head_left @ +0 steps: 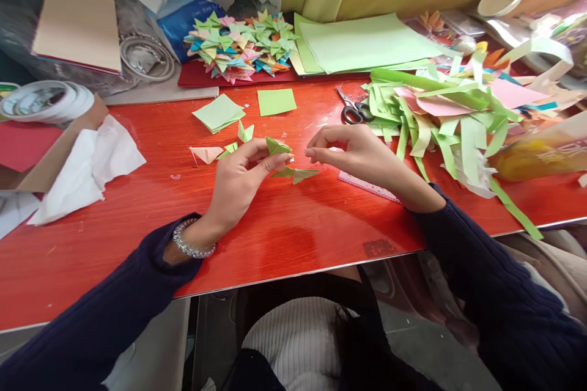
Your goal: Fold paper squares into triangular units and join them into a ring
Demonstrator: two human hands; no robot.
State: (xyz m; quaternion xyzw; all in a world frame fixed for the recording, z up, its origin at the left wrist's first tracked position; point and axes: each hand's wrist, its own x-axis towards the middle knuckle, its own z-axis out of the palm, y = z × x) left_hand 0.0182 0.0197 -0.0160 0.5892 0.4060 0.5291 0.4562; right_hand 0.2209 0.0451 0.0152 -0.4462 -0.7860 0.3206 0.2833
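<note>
My left hand (pixel 238 183) is closed, pinching a green folded paper piece (pixel 277 146) between thumb and fingertips. Just to its right, my right hand (pixel 353 149) has thumb and fingertips pressed together; whatever they may hold is too small to make out. Below the pinched piece, more green folded paper pieces (pixel 296 175) show near the left fingertips. Behind my left hand lie a pink folded piece (pixel 206 154) and a pale green folded piece (pixel 245 132). Farther back are a stack of light green paper squares (pixel 219 113) and a brighter green square (pixel 277 102).
Black-handled scissors (pixel 353 111) lie beside a heap of green paper strips (pixel 440 104). A pink ruler (pixel 369 186) sits under my right forearm. Colourful folded-paper rings (pixel 238 46) and green sheets (pixel 367 43) line the back. White tape rolls (pixel 46 101) and crumpled tissue (pixel 92 165) are left.
</note>
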